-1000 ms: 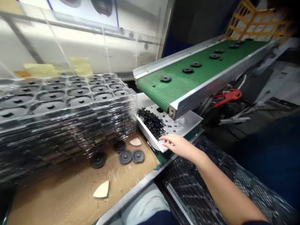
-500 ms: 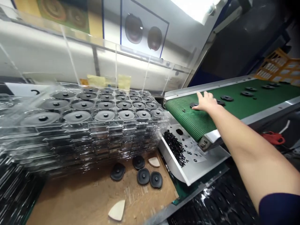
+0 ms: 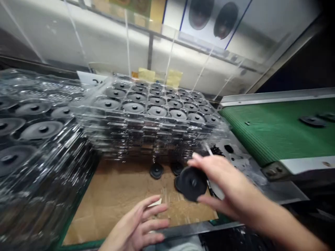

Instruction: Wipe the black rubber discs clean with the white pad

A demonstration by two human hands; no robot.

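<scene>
A round black rubbery disc with a small raised hub (image 3: 194, 183) is gripped by its edge in my right hand (image 3: 222, 177), over the cardboard-covered bench (image 3: 112, 198). My left hand (image 3: 141, 223) is open, fingers spread, just left of the disc and holding nothing. Beneath its fingertips a pale wedge-shaped piece (image 3: 156, 203) shows in part. Another black disc (image 3: 156, 170) lies flat on the cardboard. Behind the held disc, a further disc (image 3: 177, 168) is partly covered.
Clear plastic trays of black discs (image 3: 157, 111) are stacked at the back, with more trays (image 3: 39, 129) at left. On the right, a green conveyor belt (image 3: 274, 129) carries several discs (image 3: 312, 121). Below its end sits a white tray with small black parts (image 3: 216, 151).
My right hand has come back from the conveyor to the bench, now holding a disc. My left hand has entered from below. The view has swung left.
</scene>
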